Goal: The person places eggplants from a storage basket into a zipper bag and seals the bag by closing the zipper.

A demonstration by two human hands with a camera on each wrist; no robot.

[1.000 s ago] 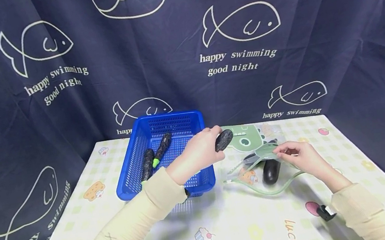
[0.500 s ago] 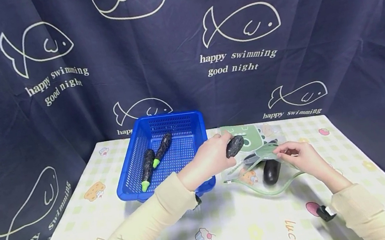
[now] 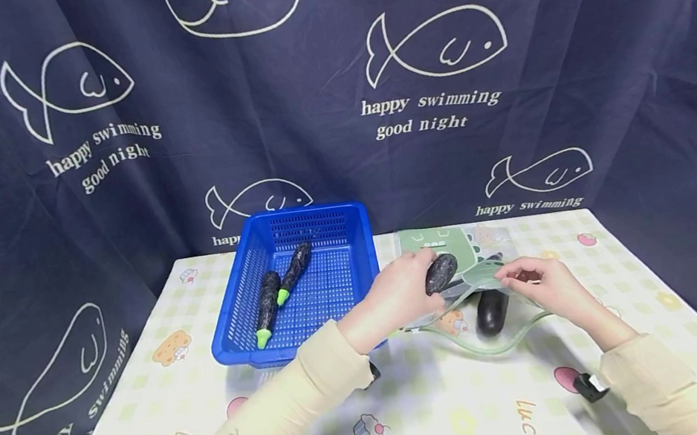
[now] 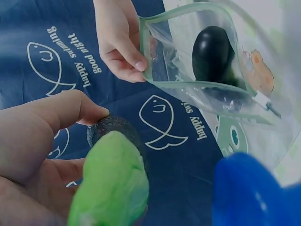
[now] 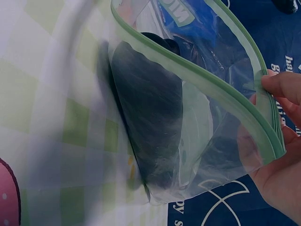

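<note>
My left hand point(image 3: 397, 299) grips a dark, speckled eggplant point(image 3: 441, 273) just left of the bag's mouth. Its bright green stem end point(image 4: 113, 179) faces the left wrist camera. On the right, my right hand point(image 3: 544, 284) pinches the green zip edge of a clear zip bag point(image 5: 202, 70), thumb on one side and fingers on the other. The bag's mouth gapes, with its slider point(image 4: 265, 103) at one end. A glossy black eggplant point(image 3: 491, 312) lies inside the bag, and more dark shapes show behind it through the film.
A blue perforated basket point(image 3: 249, 356) stands left of the bag, holding two dark eggplants point(image 3: 268, 301) with green ends. A patterned cloth point(image 3: 459, 411) covers the table, and a dark blue curtain point(image 3: 308, 126) hangs behind it.
My left hand has carried its eggplant rightward from above the basket's right side to the bag, also dropping slightly. The right hand and the bag have stayed in place.
</note>
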